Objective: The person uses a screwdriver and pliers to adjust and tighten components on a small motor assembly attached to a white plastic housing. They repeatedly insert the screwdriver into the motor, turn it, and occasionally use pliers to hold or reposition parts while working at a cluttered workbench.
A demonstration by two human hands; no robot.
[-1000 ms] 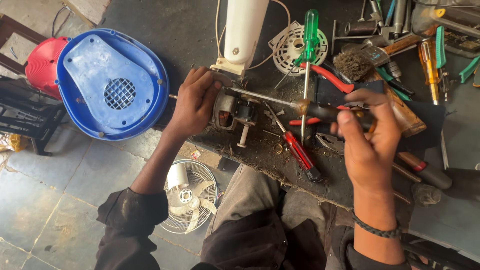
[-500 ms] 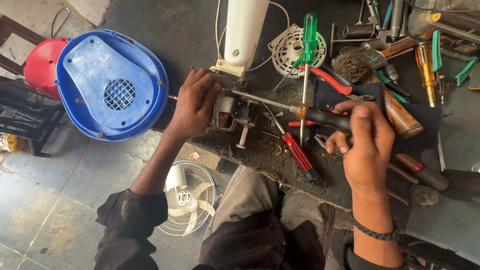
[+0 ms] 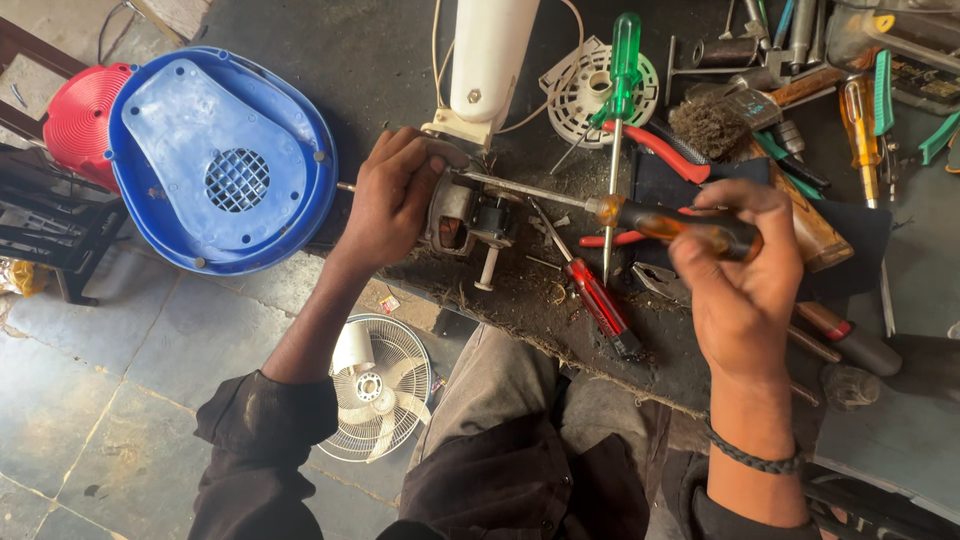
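Note:
My left hand (image 3: 395, 195) grips a small metal fan motor (image 3: 470, 215) on the edge of a dirty dark workbench (image 3: 560, 300). A white fan neck (image 3: 490, 60) rises behind the motor. My right hand (image 3: 745, 285) is closed around the amber and black handle of a screwdriver (image 3: 660, 220). Its long shaft reaches left, with the tip at the top of the motor. A red-handled screwdriver (image 3: 595, 295) lies on the bench between my hands.
A blue fan housing (image 3: 215, 160) and a red cover (image 3: 80, 110) sit at the left. Green screwdrivers (image 3: 625, 50), red pliers (image 3: 665, 150), a brush (image 3: 710, 125) and several other tools crowd the bench's far right. A small white fan (image 3: 380, 385) lies on the tiled floor below.
My right hand has shifted slightly and re-angled the screwdriver, its tip staying at the motor. My left hand has kept its hold on the motor.

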